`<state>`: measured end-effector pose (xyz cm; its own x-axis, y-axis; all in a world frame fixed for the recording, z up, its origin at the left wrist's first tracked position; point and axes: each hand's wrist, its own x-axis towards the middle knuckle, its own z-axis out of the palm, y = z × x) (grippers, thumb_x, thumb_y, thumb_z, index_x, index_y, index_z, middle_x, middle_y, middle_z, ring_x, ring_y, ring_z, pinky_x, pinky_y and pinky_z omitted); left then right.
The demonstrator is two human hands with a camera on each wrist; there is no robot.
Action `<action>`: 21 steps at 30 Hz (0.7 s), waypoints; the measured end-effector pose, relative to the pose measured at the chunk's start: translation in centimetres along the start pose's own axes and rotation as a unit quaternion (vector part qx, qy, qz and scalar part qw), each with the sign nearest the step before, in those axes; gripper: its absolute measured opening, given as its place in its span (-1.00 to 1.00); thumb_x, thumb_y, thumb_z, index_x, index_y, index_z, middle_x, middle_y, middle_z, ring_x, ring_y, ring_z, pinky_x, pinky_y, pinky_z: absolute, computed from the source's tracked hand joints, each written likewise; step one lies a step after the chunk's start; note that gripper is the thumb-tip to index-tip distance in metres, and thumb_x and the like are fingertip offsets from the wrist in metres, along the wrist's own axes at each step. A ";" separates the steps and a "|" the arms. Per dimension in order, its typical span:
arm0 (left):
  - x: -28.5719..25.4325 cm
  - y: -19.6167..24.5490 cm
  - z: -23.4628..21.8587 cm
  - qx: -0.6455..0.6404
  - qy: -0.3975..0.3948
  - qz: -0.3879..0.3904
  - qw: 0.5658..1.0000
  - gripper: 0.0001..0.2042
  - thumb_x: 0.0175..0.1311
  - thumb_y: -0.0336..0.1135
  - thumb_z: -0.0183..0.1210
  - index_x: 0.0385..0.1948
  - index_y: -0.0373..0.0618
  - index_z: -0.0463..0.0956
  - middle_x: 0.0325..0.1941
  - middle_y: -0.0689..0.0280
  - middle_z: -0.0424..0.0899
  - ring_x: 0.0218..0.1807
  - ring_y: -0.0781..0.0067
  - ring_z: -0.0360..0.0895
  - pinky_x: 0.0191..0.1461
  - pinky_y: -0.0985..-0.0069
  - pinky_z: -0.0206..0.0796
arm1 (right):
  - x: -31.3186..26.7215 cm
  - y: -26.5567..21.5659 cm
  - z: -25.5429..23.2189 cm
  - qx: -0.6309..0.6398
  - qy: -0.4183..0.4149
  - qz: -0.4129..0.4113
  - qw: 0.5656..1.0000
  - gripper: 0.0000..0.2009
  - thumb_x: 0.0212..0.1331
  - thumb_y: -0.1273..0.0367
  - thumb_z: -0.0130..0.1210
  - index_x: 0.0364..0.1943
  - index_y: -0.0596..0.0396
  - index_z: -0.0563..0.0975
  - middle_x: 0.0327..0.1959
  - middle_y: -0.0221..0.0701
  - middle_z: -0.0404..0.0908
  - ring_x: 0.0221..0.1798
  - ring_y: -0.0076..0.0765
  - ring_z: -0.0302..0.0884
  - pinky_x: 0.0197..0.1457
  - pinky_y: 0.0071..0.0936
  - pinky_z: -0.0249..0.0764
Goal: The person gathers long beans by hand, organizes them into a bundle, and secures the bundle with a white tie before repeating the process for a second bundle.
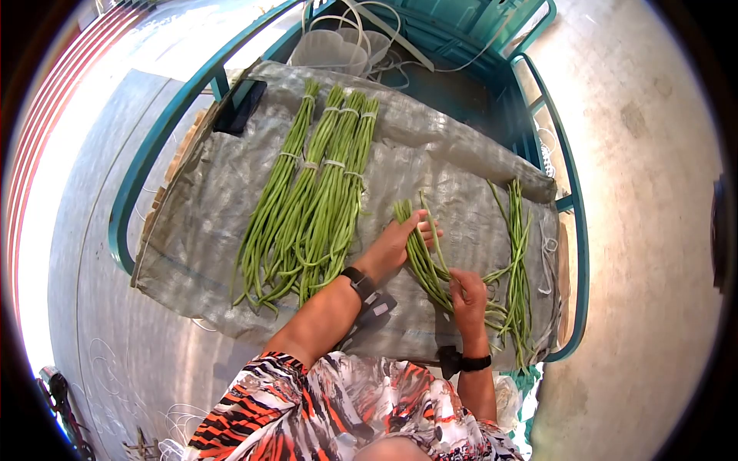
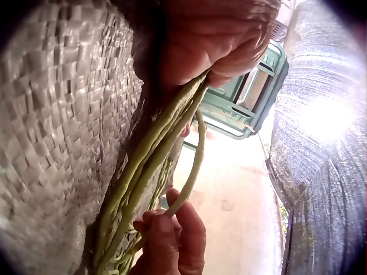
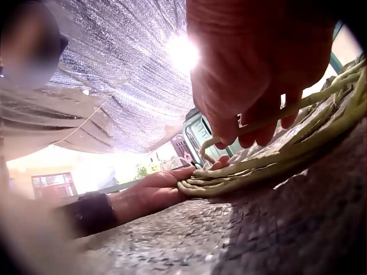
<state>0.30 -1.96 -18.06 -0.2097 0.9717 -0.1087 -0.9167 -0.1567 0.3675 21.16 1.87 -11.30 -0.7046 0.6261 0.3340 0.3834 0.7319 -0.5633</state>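
My left hand [image 1: 400,240] grips the upper ends of a small bunch of long green beans [image 1: 417,257] over the grey woven sheet. Lower on that bunch, my right hand [image 1: 467,298] pinches a single long bean [image 2: 198,152] between thumb and fingers. That bean bows away from the others in the left wrist view. In the right wrist view, the bunch [image 3: 241,176] runs from my left hand [image 3: 150,192] beneath my right hand [image 3: 258,86]. Loose long beans [image 1: 520,265] lie to the right of my right hand, overlapping the bunch's lower ends.
Several bundles of long beans [image 1: 304,184], tied with pale bands, lie left on the woven sheet [image 1: 204,200]. Teal metal rails [image 1: 580,269] flank the cart bed. Translucent buckets [image 1: 329,52] stand at the back. A dark flat object [image 1: 241,107] lies at the sheet's far left corner.
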 end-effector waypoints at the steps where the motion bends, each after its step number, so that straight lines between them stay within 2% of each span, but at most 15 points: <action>1: 0.0 0.0 -0.1 0.005 -0.004 0.002 1.000 -0.53 0.42 -0.15 -0.01 0.22 -0.22 0.14 0.17 -0.03 0.42 0.18 0.10 0.44 0.19 0.26 0.39 | -0.5 0.0 0.1 0.006 0.001 0.005 1.000 -0.77 0.05 0.56 0.11 -0.18 0.05 0.59 -0.34 -0.32 0.57 -0.28 -0.16 0.48 -0.17 -0.29 0.35; 9: 0.2 0.0 -0.1 -0.005 0.010 0.015 1.000 -0.63 0.45 -0.17 -0.08 0.15 -0.21 0.24 0.18 0.00 0.42 0.12 0.10 0.49 0.17 0.23 0.39 | -3.2 -0.7 0.9 -0.035 0.056 0.082 0.994 -0.75 0.05 0.59 0.10 -0.15 0.08 0.58 -0.38 -0.32 0.54 -0.31 -0.16 0.44 -0.16 -0.29 0.35; 14: 0.2 0.0 -0.1 -0.016 0.028 0.020 0.999 -0.71 0.46 -0.20 -0.07 0.04 -0.16 0.34 0.16 0.02 0.45 0.17 0.04 0.46 0.19 0.15 0.37 | -3.3 -0.8 0.8 -0.076 0.087 0.061 0.992 -0.75 0.05 0.58 0.09 -0.16 0.06 0.58 -0.41 -0.32 0.51 -0.31 -0.15 0.41 -0.17 -0.26 0.35; 17: 0.5 -0.2 -0.6 -0.020 0.015 0.026 0.999 -0.74 0.46 -0.20 -0.07 -0.01 -0.16 0.35 0.09 0.05 0.49 0.15 0.05 0.47 0.21 0.14 0.37 | -3.3 -0.2 0.7 -0.087 0.071 0.062 0.992 -0.75 0.05 0.57 0.09 -0.16 0.04 0.59 -0.38 -0.31 0.52 -0.28 -0.13 0.42 -0.15 -0.24 0.37; 21: 0.0 0.2 -0.5 -0.017 0.033 0.022 0.999 -0.76 0.46 -0.20 -0.07 -0.05 -0.16 0.37 -0.15 0.20 0.55 -0.03 0.16 0.52 0.18 0.15 0.37 | -3.1 0.2 0.0 -0.098 0.045 0.054 0.993 -0.76 0.07 0.53 0.09 -0.15 0.02 0.59 -0.34 -0.31 0.54 -0.22 -0.09 0.44 -0.12 -0.23 0.40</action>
<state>-0.02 -2.08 -18.44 -0.2714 0.9502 -0.1533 -0.9169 -0.2069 0.3413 23.40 0.07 -12.38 -0.6007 0.7186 0.3505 0.5683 0.6921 -0.4449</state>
